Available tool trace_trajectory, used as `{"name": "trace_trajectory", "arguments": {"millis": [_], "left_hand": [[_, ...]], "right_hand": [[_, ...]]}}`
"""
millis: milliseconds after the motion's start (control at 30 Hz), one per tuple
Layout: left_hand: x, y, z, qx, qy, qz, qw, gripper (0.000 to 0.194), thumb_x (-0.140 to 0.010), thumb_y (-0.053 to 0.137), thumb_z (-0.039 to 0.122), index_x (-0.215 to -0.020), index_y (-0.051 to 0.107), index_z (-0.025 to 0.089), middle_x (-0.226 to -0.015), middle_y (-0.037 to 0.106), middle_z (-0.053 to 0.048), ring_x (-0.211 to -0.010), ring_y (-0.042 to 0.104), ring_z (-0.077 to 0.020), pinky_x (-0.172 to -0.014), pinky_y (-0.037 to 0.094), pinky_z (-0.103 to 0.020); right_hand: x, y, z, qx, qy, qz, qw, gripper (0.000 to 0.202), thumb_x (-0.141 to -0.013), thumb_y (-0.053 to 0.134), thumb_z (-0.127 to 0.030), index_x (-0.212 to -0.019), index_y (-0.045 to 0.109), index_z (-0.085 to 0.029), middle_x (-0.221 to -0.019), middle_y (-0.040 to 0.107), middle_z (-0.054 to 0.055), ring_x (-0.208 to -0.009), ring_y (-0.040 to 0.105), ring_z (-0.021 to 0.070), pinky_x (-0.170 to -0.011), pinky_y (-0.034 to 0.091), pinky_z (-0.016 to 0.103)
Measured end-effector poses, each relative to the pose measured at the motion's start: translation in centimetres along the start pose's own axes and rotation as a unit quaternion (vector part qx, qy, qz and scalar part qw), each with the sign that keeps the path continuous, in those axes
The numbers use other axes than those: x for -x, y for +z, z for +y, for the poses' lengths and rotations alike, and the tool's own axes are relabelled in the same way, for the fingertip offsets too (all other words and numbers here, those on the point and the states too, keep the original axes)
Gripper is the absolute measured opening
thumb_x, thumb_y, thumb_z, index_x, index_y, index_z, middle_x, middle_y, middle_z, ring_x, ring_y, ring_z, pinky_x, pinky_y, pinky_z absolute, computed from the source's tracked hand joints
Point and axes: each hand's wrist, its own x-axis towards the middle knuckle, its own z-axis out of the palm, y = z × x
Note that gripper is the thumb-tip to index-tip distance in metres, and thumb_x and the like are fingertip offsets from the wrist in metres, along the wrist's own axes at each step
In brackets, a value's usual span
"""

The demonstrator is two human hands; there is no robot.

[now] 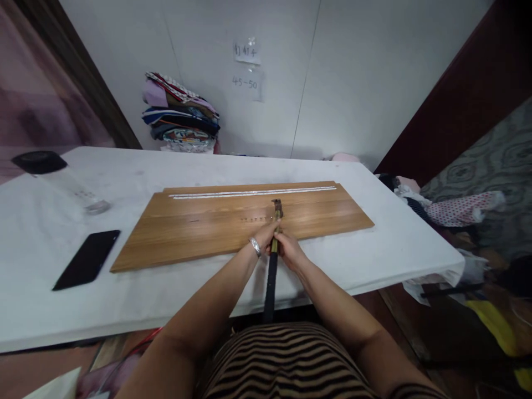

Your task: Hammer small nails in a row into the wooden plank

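A hammer [271,280] with a dark grip lies lengthwise in front of me, its metal head over the wooden board [199,233]. My right hand [288,249] is wrapped round the handle, partway up toward the head. Close beside it, my left hand [265,235], with a silver bracelet at the wrist, has its fingers closed just below the hammer head. Whatever those left fingers pinch is hidden. Left of the head, several small nails [251,219] form a short row on the board. One more nail [194,221] seems to lie farther left.
White measuring strips [249,193] run along the board's far edge. A black tablet or phone [88,259] and a clear bottle with a dark lid [70,183] are on the white-covered table [137,305] at left. Folded clothes [180,113] are stacked against the wall.
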Motion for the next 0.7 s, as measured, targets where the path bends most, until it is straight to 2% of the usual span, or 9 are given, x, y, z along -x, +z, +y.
{"name": "trace_trajectory", "arguments": {"millis": [67, 167, 200, 267, 333, 400, 467, 567, 700], "left_hand": [[0.2, -0.3, 0.2, 0.029, 0.004, 0.001, 1.0, 0.041, -0.09, 0.065, 0.055, -0.073, 0.057, 0.018, -0.052, 0.056, 0.002, -0.042, 0.053, -0.01, -0.044, 0.042, -0.021], [0.7, -0.9, 1.1, 0.065, -0.004, 0.008, 0.998, 0.038, -0.092, 0.064, 0.051, -0.077, 0.057, 0.016, -0.063, 0.063, 0.0, -0.052, 0.061, -0.0101, -0.054, 0.051, -0.021], [0.9, -1.2, 1.6, 0.064, -0.009, 0.012, 0.998, 0.038, -0.092, 0.063, 0.052, -0.079, 0.057, 0.016, -0.064, 0.063, 0.0, -0.05, 0.059, -0.0096, -0.051, 0.05, -0.021], [1.3, -1.9, 2.7, 0.052, -0.01, 0.018, 0.998, 0.04, -0.093, 0.06, 0.055, -0.081, 0.055, 0.017, -0.06, 0.057, 0.003, -0.042, 0.051, -0.0074, -0.042, 0.041, -0.019], [1.7, -2.5, 3.9, 0.046, -0.002, 0.014, 0.999, 0.041, -0.095, 0.055, 0.056, -0.082, 0.053, 0.018, -0.056, 0.05, 0.005, -0.037, 0.044, -0.0059, -0.036, 0.033, -0.017], [2.1, -2.9, 4.9, 0.043, 0.01, -0.002, 0.999, 0.041, -0.095, 0.054, 0.058, -0.083, 0.052, 0.018, -0.055, 0.046, 0.006, -0.036, 0.041, -0.0053, -0.035, 0.03, -0.017], [2.5, -2.8, 5.5, 0.04, 0.014, -0.016, 0.999, 0.041, -0.095, 0.052, 0.058, -0.085, 0.052, 0.018, -0.055, 0.045, 0.007, -0.036, 0.039, -0.0052, -0.035, 0.03, -0.016], [2.6, -2.2, 5.6, 0.029, -0.009, -0.023, 0.999, 0.042, -0.098, 0.048, 0.057, -0.087, 0.053, 0.017, -0.055, 0.044, 0.007, -0.036, 0.039, -0.0054, -0.036, 0.029, -0.016], [1.7, -1.1, 4.5, 0.015, -0.043, -0.012, 0.999, 0.043, -0.096, 0.052, 0.06, -0.087, 0.053, 0.018, -0.054, 0.042, 0.008, -0.035, 0.037, -0.0052, -0.035, 0.027, -0.017]], "right_hand": [[0.7, -1.2, 0.0, 0.086, 0.023, -0.054, 0.995, 0.027, -0.08, 0.068, -0.047, -0.085, 0.061, -0.021, -0.066, 0.068, -0.001, -0.054, 0.064, 0.0153, -0.052, 0.052, 0.027], [1.0, -4.8, -1.0, 0.277, 0.019, -0.12, 0.953, 0.032, -0.086, 0.063, -0.05, -0.083, 0.068, -0.019, -0.071, 0.072, 0.004, -0.067, 0.069, 0.0193, -0.06, 0.055, 0.03], [0.7, -6.3, -1.8, 0.329, -0.01, -0.097, 0.939, 0.031, -0.088, 0.06, -0.049, -0.088, 0.07, -0.019, -0.075, 0.074, 0.005, -0.073, 0.07, 0.0209, -0.067, 0.056, 0.033], [-0.7, -9.4, -3.7, 0.433, -0.079, 0.007, 0.898, 0.03, -0.092, 0.054, -0.041, -0.097, 0.072, -0.018, -0.094, 0.078, 0.009, -0.091, 0.072, 0.024, -0.083, 0.056, 0.038], [-2.7, -12.3, -5.8, 0.535, -0.128, 0.11, 0.828, 0.035, -0.094, 0.052, -0.035, -0.117, 0.07, -0.017, -0.121, 0.074, 0.014, -0.114, 0.067, 0.0268, -0.101, 0.049, 0.041], [-4.6, -14.7, -7.3, 0.625, -0.126, 0.153, 0.755, 0.043, -0.095, 0.05, -0.03, -0.132, 0.064, -0.014, -0.141, 0.064, 0.017, -0.133, 0.055, 0.028, -0.113, 0.04, 0.042], [-6.0, -16.3, -7.8, 0.686, -0.085, 0.174, 0.701, 0.047, -0.098, 0.045, -0.033, -0.139, 0.059, -0.013, -0.151, 0.056, 0.018, -0.143, 0.046, 0.0302, -0.117, 0.032, 0.047], [-7.1, -17.5, -7.2, 0.729, -0.041, 0.196, 0.655, 0.053, -0.104, 0.033, -0.041, -0.148, 0.052, -0.018, -0.163, 0.041, 0.016, -0.152, 0.032, 0.0323, -0.12, 0.024, 0.054], [-7.4, -18.0, -6.2, 0.748, -0.038, 0.189, 0.636, 0.055, -0.105, 0.03, -0.044, -0.151, 0.051, -0.022, -0.165, 0.039, 0.014, -0.152, 0.031, 0.0303, -0.12, 0.023, 0.051]]}}
